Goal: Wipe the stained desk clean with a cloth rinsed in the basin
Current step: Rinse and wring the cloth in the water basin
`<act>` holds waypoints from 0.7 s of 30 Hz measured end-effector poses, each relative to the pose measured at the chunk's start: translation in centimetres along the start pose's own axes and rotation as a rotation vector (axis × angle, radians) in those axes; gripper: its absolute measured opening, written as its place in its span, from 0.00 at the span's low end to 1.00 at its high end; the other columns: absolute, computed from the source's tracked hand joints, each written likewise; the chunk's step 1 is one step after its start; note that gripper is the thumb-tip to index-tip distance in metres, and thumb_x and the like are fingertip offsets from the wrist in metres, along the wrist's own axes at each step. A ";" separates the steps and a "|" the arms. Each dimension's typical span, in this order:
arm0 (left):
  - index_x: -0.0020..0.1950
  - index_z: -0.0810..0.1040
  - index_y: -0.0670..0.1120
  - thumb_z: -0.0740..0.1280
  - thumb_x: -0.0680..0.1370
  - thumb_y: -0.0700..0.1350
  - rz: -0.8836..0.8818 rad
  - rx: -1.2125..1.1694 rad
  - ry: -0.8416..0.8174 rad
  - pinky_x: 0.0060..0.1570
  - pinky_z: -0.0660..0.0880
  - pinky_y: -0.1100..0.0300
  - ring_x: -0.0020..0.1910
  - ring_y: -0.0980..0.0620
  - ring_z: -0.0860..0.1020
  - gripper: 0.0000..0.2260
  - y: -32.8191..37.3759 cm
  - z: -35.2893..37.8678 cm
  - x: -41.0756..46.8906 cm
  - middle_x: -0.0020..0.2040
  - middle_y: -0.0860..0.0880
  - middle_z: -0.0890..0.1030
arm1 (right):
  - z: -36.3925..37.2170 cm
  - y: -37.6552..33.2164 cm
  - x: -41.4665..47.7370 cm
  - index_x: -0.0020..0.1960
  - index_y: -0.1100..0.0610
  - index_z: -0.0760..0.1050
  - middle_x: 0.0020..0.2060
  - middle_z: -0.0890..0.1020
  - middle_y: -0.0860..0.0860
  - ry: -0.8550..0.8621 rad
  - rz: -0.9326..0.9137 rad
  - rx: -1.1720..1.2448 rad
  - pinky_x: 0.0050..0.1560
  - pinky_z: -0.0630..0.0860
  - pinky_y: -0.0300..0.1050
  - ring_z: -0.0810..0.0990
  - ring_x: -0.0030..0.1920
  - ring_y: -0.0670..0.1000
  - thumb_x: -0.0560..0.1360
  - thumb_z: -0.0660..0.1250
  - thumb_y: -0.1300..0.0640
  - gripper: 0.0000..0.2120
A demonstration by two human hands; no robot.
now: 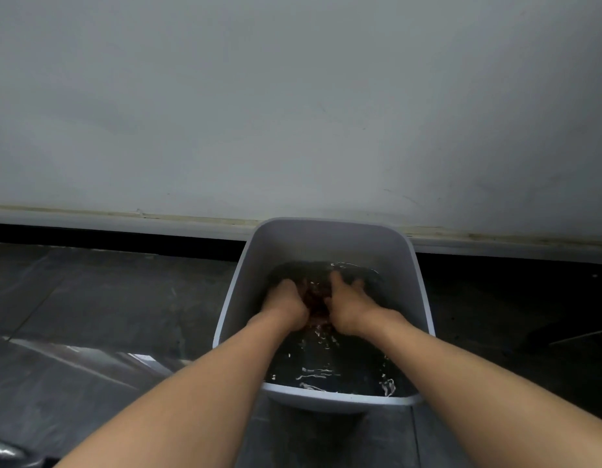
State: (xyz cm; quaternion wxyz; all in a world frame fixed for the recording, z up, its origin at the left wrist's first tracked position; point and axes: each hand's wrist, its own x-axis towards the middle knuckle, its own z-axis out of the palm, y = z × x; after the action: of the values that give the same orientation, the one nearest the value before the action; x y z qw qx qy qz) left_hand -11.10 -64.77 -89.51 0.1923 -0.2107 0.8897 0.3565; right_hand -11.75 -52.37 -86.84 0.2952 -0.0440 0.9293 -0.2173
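Rinsing: the left hand clamps its fingers on the cloth, submerged in the basin. The right hand, just beside it, has its fingers underwater and I cannot read them. Next, I judge: lift and wring.

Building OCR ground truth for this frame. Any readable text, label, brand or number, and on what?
None readable in this view.
basin: plain grey walls, no label or brand showing.
wall: only scuffs and stains, no sign.
floor: dark and glossy, no markings.
cloth: under rippled water between the left hand and right hand; too blurred to tell if it carries any print.
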 end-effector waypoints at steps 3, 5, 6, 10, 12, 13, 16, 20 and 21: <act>0.74 0.62 0.40 0.70 0.78 0.44 -0.035 0.015 -0.041 0.62 0.73 0.54 0.64 0.43 0.76 0.29 0.1 0.8 0.4 0.65 0.41 0.77 | 0.4 0.1 0.1 0.77 0.56 0.61 0.72 0.66 0.62 -0.052 -0.039 -0.232 0.67 0.73 0.51 0.74 0.67 0.61 0.80 0.63 0.63 0.27; 0.79 0.49 0.41 0.68 0.79 0.45 -0.017 0.057 -0.099 0.66 0.71 0.52 0.68 0.42 0.73 0.36 0.1 1.1 0.9 0.69 0.40 0.73 | 0.7 0.0 0.6 0.72 0.60 0.70 0.69 0.72 0.61 -0.084 0.007 -0.243 0.64 0.74 0.49 0.76 0.64 0.59 0.80 0.62 0.64 0.20; 0.80 0.46 0.42 0.67 0.80 0.45 -0.001 0.112 -0.153 0.67 0.70 0.51 0.69 0.41 0.72 0.38 0.2 1.3 1.1 0.71 0.40 0.71 | 0.9 0.0 0.9 0.70 0.60 0.72 0.68 0.73 0.60 -0.104 0.026 -0.222 0.62 0.74 0.48 0.77 0.64 0.59 0.80 0.62 0.64 0.18; 0.64 0.72 0.44 0.65 0.82 0.45 -0.210 -0.203 -0.466 0.32 0.79 0.60 0.46 0.48 0.81 0.12 0.9 0.4 0.6 0.50 0.44 0.81 | 1.1 -0.1 1.7 0.63 0.63 0.75 0.60 0.79 0.59 -0.089 0.089 0.034 0.53 0.76 0.45 0.79 0.60 0.58 0.81 0.62 0.62 0.12; 0.46 0.75 0.45 0.60 0.83 0.52 -0.298 -0.404 -0.571 0.21 0.69 0.69 0.27 0.55 0.77 0.13 1.1 -0.1 0.0 0.31 0.48 0.79 | 1.1 -0.4 1.4 0.56 0.63 0.76 0.52 0.81 0.60 -0.019 0.133 0.274 0.40 0.77 0.43 0.82 0.52 0.58 0.83 0.59 0.62 0.09; 0.41 0.73 0.45 0.57 0.84 0.56 -0.315 -0.488 -0.543 0.19 0.65 0.70 0.21 0.56 0.73 0.18 1.4 -0.3 -0.3 0.26 0.49 0.76 | 1.0 -0.9 0.8 0.51 0.63 0.75 0.44 0.81 0.60 0.013 0.170 0.426 0.30 0.74 0.40 0.82 0.43 0.57 0.84 0.57 0.61 0.10; 0.38 0.70 0.44 0.51 0.85 0.52 -0.310 -0.644 -0.357 0.16 0.59 0.70 0.15 0.54 0.68 0.20 1.9 -0.7 -0.6 0.23 0.46 0.72 | 0.9 -2.6 -0.6 0.43 0.60 0.69 0.31 0.74 0.56 0.092 0.200 0.638 0.21 0.62 0.36 0.71 0.26 0.51 0.85 0.53 0.55 0.15; 0.47 0.75 0.40 0.55 0.84 0.44 -0.325 -0.890 -0.247 0.30 0.72 0.58 0.31 0.45 0.75 0.13 1.8 -1.0 -0.8 0.36 0.40 0.76 | 1.6 -4.4 -1.3 0.53 0.57 0.69 0.46 0.80 0.60 0.183 0.141 0.584 0.27 0.69 0.42 0.77 0.38 0.56 0.85 0.51 0.51 0.12; 0.47 0.76 0.40 0.56 0.84 0.44 -0.328 -0.922 -0.252 0.32 0.73 0.56 0.32 0.45 0.76 0.13 1.9 -1.2 -1.0 0.37 0.40 0.77 | 1.7 -4.4 -1.2 0.52 0.56 0.68 0.51 0.80 0.60 0.213 0.120 0.558 0.32 0.73 0.45 0.79 0.42 0.58 0.85 0.51 0.51 0.11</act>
State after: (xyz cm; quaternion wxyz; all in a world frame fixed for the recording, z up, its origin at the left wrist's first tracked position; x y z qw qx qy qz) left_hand -11.44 -64.09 -87.17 0.2386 -0.3661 0.5647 0.7002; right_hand -10.00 -56.69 -85.55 0.2092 0.1170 0.8603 -0.4499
